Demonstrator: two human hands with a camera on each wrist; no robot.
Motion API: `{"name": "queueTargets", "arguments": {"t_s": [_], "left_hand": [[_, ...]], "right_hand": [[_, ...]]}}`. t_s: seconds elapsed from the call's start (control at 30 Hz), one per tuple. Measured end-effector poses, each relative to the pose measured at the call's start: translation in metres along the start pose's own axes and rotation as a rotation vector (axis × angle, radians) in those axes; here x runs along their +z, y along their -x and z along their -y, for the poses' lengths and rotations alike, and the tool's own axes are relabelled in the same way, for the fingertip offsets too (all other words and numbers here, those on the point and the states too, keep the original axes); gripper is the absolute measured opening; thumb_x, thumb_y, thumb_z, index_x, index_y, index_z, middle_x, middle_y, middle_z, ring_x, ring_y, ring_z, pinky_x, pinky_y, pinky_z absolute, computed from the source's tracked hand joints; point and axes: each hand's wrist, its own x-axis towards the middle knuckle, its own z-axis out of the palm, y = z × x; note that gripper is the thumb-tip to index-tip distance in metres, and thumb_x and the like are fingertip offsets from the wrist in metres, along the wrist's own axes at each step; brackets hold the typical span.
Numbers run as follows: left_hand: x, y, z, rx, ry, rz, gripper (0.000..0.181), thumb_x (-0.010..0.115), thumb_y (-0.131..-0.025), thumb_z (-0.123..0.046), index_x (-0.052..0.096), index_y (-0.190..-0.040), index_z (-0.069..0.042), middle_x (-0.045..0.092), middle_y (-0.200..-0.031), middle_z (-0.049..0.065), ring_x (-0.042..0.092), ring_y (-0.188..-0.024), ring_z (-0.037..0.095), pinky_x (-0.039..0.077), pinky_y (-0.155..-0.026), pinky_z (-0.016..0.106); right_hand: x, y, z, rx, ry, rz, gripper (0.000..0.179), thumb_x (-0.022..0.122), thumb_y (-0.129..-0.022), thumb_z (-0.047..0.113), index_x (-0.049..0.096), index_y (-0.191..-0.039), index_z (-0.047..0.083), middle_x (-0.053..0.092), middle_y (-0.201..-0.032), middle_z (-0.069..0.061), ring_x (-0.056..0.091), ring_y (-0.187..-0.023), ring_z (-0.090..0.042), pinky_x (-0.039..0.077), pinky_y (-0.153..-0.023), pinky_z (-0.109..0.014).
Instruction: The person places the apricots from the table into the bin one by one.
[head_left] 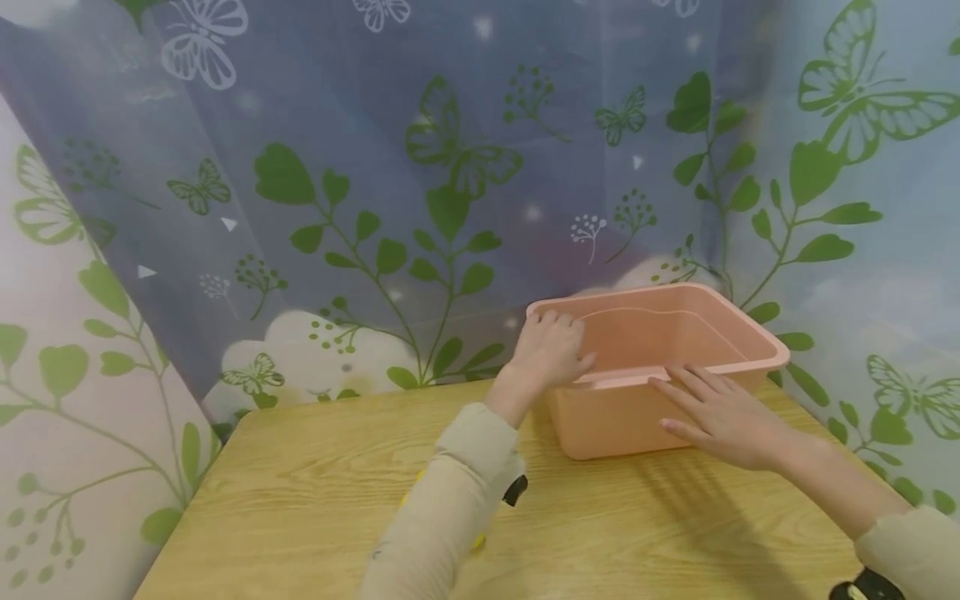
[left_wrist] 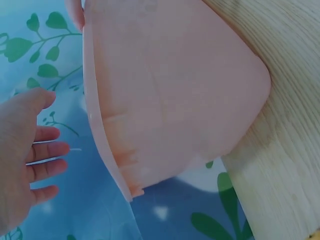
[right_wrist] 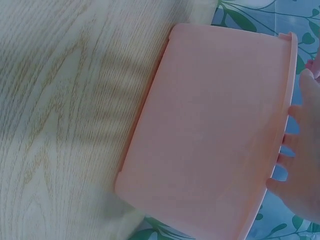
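A pink plastic bin (head_left: 615, 427) stands on the wooden table, its open top facing up. My left hand (head_left: 549, 346) is at the bin's left end, overlapping the rim in the head view. In the left wrist view its fingers (left_wrist: 50, 149) are spread, with a gap between them and the rim. At the near long side, my right hand (head_left: 723, 417) has its fingers extended over the rim. The right wrist view shows those fingertips (right_wrist: 286, 139) right at the rim's edge, beside the bin's broad outer wall (right_wrist: 215, 125).
Wood-grain tabletop (head_left: 300, 492) extends left and in front of the bin. A yellow object (head_left: 478, 542) lies mostly hidden behind the left sleeve (head_left: 442, 508). Fabric printed with leaves and butterflies (head_left: 360, 250) hangs behind the table and along both sides.
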Motion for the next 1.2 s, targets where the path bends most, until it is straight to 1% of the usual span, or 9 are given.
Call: {"name": "queueTargets", "arguments": {"t_s": [0.1,0.2,0.27,0.47,0.6,0.8,0.9,1.1,1.2], "left_hand": [[-0.001,0.008,0.007,0.007,0.003,-0.005,0.053,0.039,-0.093,-0.054,0.052,-0.128,-0.017,0.054,-0.124,-0.002,0.045,-0.116,0.017,0.031,-0.098,0.039],[0.001,0.017,0.017,0.007,-0.004,-0.005,0.050,0.039,-0.093,-0.054,0.055,-0.123,-0.016,0.056,-0.118,-0.002,0.048,-0.111,0.017,0.036,-0.092,0.037],[0.004,0.025,0.025,0.011,-0.012,-0.008,0.046,0.040,-0.093,-0.052,0.057,-0.116,-0.016,0.057,-0.111,-0.002,0.050,-0.105,0.018,0.037,-0.088,0.036],[0.019,0.046,0.046,0.040,0.008,-0.070,0.035,0.045,-0.093,-0.045,0.061,-0.099,-0.015,0.059,-0.095,0.000,0.053,-0.092,0.019,0.039,-0.081,0.035],[0.033,0.060,0.054,0.061,0.007,-0.077,0.035,0.047,-0.093,-0.044,0.063,-0.101,-0.014,0.061,-0.096,0.000,0.053,-0.090,0.019,0.040,-0.079,0.035],[0.053,0.081,0.062,0.094,0.027,-0.051,0.034,0.050,-0.092,-0.043,0.064,-0.099,-0.013,0.062,-0.095,0.001,0.053,-0.085,0.019,0.040,-0.076,0.034],[0.062,0.090,0.064,0.113,0.043,-0.014,0.035,0.050,-0.092,-0.044,0.063,-0.101,-0.013,0.062,-0.097,0.001,0.053,-0.088,0.019,0.040,-0.077,0.034],[0.082,0.104,0.064,0.128,0.059,0.052,0.039,0.051,-0.091,-0.044,0.062,-0.109,-0.011,0.061,-0.103,0.003,0.055,-0.100,0.021,0.041,-0.089,0.038],[0.094,0.110,0.062,0.128,0.058,0.066,0.039,0.052,-0.091,-0.045,0.062,-0.108,-0.011,0.060,-0.102,0.002,0.055,-0.098,0.021,0.042,-0.087,0.037]], "right_hand": [[0.001,0.000,0.000,-0.006,0.002,-0.007,0.060,0.046,-0.096,0.041,0.036,-0.141,0.004,0.025,-0.145,-0.027,0.023,-0.130,-0.048,0.020,-0.101,-0.059],[0.000,-0.001,-0.001,-0.013,0.002,-0.011,0.060,0.046,-0.095,0.041,0.036,-0.141,0.004,0.025,-0.144,-0.028,0.023,-0.129,-0.048,0.020,-0.100,-0.059],[0.000,-0.001,-0.001,-0.016,0.008,-0.012,0.060,0.046,-0.095,0.041,0.036,-0.141,0.003,0.025,-0.144,-0.028,0.023,-0.129,-0.048,0.020,-0.100,-0.059],[-0.002,-0.001,-0.003,-0.015,0.017,-0.008,0.060,0.047,-0.095,0.040,0.036,-0.141,0.003,0.026,-0.144,-0.028,0.024,-0.129,-0.048,0.021,-0.100,-0.059],[-0.002,-0.001,-0.003,-0.008,0.003,0.004,0.061,0.046,-0.095,0.041,0.035,-0.142,0.004,0.025,-0.144,-0.028,0.023,-0.129,-0.048,0.021,-0.100,-0.059],[-0.003,0.000,-0.001,-0.009,-0.018,0.016,0.060,0.047,-0.095,0.040,0.034,-0.142,0.004,0.024,-0.145,-0.028,0.023,-0.130,-0.047,0.020,-0.100,-0.059],[-0.003,0.000,0.000,-0.019,-0.008,0.008,0.061,0.047,-0.095,0.040,0.035,-0.142,0.004,0.025,-0.144,-0.028,0.023,-0.129,-0.047,0.021,-0.100,-0.059],[-0.003,0.000,0.000,-0.024,0.009,0.003,0.062,0.048,-0.094,0.041,0.035,-0.142,0.004,0.025,-0.144,-0.028,0.024,-0.129,-0.047,0.021,-0.100,-0.058],[-0.002,0.000,0.000,-0.025,0.021,0.003,0.063,0.049,-0.094,0.042,0.035,-0.142,0.004,0.025,-0.144,-0.028,0.024,-0.129,-0.047,0.021,-0.100,-0.059]]}}
